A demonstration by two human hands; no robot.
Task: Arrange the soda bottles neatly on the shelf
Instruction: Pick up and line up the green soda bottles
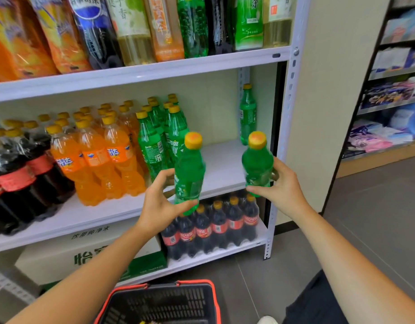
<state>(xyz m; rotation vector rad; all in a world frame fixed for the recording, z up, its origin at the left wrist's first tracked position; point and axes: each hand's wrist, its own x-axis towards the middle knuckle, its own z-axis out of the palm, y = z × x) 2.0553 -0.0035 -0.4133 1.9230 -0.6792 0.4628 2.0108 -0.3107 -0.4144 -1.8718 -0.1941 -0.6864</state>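
Note:
My left hand (161,204) grips a green soda bottle (189,169) with a yellow cap, held upright in front of the middle shelf (220,164). My right hand (282,185) grips a second green bottle (256,163) of the same kind, further right. Both bottles hang just before the shelf's front edge, over its bare right part. On that shelf stand several green bottles (155,141), orange soda bottles (101,157) and dark cola bottles (17,178) in rows. A single green bottle (248,115) stands alone at the back right corner.
The top shelf (141,73) carries large bottles. The bottom shelf holds a wrapped pack of cola bottles (211,228) and a white-green carton (85,253). A black basket with red rim (162,302) sits on the floor below me. Another rack (389,101) stands to the right.

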